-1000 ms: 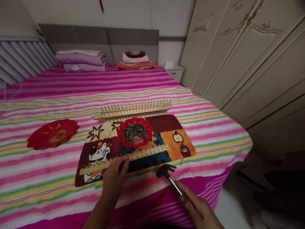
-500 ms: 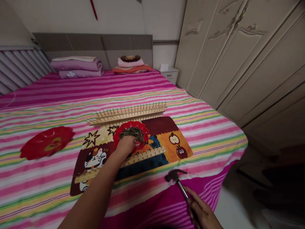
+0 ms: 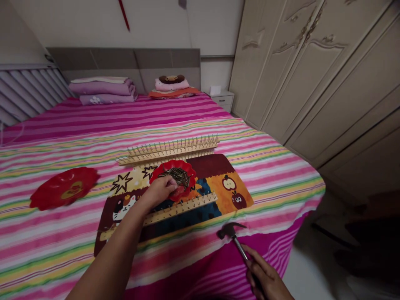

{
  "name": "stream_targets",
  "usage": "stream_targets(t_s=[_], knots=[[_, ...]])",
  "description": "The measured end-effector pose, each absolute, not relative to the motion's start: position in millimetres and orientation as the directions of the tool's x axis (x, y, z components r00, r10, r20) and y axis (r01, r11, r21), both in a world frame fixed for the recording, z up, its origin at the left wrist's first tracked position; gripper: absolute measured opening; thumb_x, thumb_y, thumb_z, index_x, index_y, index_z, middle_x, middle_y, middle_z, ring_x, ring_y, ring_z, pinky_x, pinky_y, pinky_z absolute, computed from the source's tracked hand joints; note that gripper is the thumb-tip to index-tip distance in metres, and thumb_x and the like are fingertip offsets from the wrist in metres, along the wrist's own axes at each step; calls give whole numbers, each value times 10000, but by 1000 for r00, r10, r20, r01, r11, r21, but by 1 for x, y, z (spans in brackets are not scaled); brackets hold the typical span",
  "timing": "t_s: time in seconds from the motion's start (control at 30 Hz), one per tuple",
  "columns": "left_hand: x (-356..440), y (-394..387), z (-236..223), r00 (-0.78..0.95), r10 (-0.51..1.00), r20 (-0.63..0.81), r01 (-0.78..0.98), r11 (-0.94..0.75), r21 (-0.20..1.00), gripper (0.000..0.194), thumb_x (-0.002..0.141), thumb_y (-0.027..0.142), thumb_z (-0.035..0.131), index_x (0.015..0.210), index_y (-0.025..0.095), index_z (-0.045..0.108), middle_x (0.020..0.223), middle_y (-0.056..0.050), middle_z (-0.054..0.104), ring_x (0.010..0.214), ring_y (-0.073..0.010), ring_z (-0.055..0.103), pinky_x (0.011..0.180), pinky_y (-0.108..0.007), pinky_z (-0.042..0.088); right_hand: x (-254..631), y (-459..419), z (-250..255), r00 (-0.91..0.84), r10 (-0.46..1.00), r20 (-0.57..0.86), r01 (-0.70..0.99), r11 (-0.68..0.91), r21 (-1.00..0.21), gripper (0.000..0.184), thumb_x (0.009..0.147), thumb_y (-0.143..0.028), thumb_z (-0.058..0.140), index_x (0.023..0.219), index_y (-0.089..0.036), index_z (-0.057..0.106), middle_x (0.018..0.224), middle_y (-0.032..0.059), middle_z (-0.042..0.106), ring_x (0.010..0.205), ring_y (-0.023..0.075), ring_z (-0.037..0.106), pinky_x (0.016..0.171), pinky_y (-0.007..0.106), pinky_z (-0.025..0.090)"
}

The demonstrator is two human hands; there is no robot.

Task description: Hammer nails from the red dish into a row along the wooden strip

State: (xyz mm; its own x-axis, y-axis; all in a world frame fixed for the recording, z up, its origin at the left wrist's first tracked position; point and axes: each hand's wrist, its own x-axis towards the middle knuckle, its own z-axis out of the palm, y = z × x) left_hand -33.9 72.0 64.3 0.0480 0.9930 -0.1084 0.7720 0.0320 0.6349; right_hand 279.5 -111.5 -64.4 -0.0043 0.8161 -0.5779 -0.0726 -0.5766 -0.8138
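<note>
My left hand (image 3: 160, 189) reaches over the near rim of a red scalloped dish (image 3: 187, 169) that holds a pile of small metal nails (image 3: 178, 175); its fingers are pinched together at the nails. Just in front of the dish lies a wooden strip (image 3: 184, 206) studded with a row of nails, on a colourful cartoon mat (image 3: 218, 183). A second, longer nailed strip (image 3: 170, 148) lies behind the dish. My right hand (image 3: 267, 279) grips the handle of a claw hammer (image 3: 233, 234), whose head rests near the bed's front edge.
All of this lies on a bed with a pink striped sheet (image 3: 125, 121). Another red dish (image 3: 62, 191) sits at the left. Folded bedding (image 3: 103, 89) and pillows are at the headboard. A tall cream wardrobe (image 3: 312, 75) stands on the right, past the bed's edge.
My left hand left the near nailed strip and reached into the red dish of nails, then drew back a little to its rim. The hammer shifted slightly right.
</note>
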Motion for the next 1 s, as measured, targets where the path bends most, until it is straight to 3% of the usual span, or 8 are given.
stream_targets(t_s=[0.1,0.23,0.33,0.43,0.67,1.0], knots=[[-38,59,76,28,994,-102,648,60,760,216,676,398,534,665,188,587,617,11,612,574,-114,536,553,-211,409,279,-113,-65,-12,826,-563,-62,-563,-824,680,799,-523,478,1369,-165,375,488,-93,437,287,31,268,261,112,153],[-44,37,88,-90,984,-157,324,178,929,354,526,454,708,727,172,635,550,29,575,496,-89,484,479,-197,373,278,-115,-69,-12,839,-544,-46,-544,-838,691,798,-533,464,1372,-161,368,486,-99,425,283,34,270,259,121,160],[-54,13,89,-151,960,-236,159,259,953,494,480,460,774,861,164,668,567,16,604,469,-86,492,457,-204,395,277,-116,-70,-6,835,-550,-18,-550,-835,702,788,-538,474,1373,-165,369,476,-105,409,280,36,272,262,125,168],[-67,-13,82,-222,935,-277,69,298,952,482,453,471,807,797,155,687,594,-14,637,503,-104,545,486,-219,454,276,-117,-69,0,828,-561,3,-561,-828,708,781,-545,480,1379,-184,367,468,-110,395,275,39,271,263,128,162],[-75,-49,37,-422,873,-244,87,307,948,507,434,565,791,704,156,662,636,-26,666,538,-116,575,520,-229,493,271,-116,-64,22,828,-560,7,-561,-828,711,759,-512,508,1375,-184,375,492,-98,427,283,47,305,257,138,208],[-50,-46,4,-542,817,-197,68,276,959,391,522,497,720,747,183,660,635,7,648,582,-100,547,496,-173,437,267,-116,-58,34,825,-564,15,-565,-825,686,773,-492,505,1372,-180,383,479,-95,424,289,50,304,256,127,187]])
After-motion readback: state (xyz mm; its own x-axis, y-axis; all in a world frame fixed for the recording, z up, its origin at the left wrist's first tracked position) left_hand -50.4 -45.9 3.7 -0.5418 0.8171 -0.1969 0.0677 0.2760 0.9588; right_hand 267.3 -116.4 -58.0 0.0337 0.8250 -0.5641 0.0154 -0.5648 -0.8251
